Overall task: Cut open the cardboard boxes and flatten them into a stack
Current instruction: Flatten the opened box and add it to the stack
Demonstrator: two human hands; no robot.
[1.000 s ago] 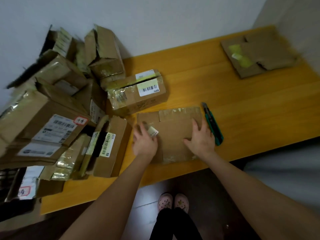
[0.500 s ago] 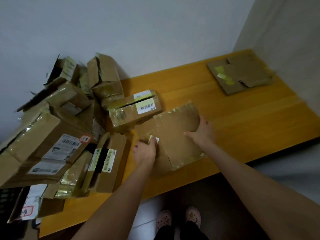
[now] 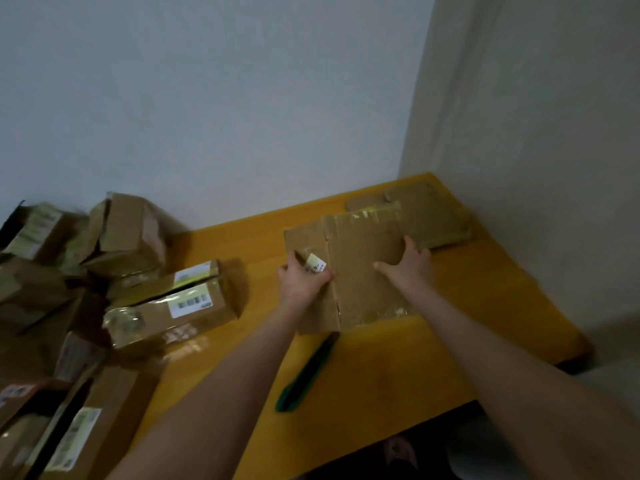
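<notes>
A flattened cardboard box [image 3: 360,247] with clear tape strips and a small white label is held flat just above the yellow table [image 3: 433,368]. My left hand [image 3: 304,280] grips its left flap, thumb on top beside the label. My right hand [image 3: 410,268] holds its right part, thumb and fingers spread over the top. The far end of the sheet overlaps the stack of flattened cardboard [image 3: 440,220] in the table's far right corner. A green utility knife [image 3: 308,372] lies on the table below the sheet, between my forearms.
A pile of unopened and torn boxes [image 3: 128,237] fills the left side of the table. A taped box with a barcode label [image 3: 169,306] lies nearest the middle. Walls close the table in at the back and right.
Both hands lifted the flattened box off the table and carried it right and away toward the corner stack. The knife it briefly hid is in view again. The camera has swung right.
</notes>
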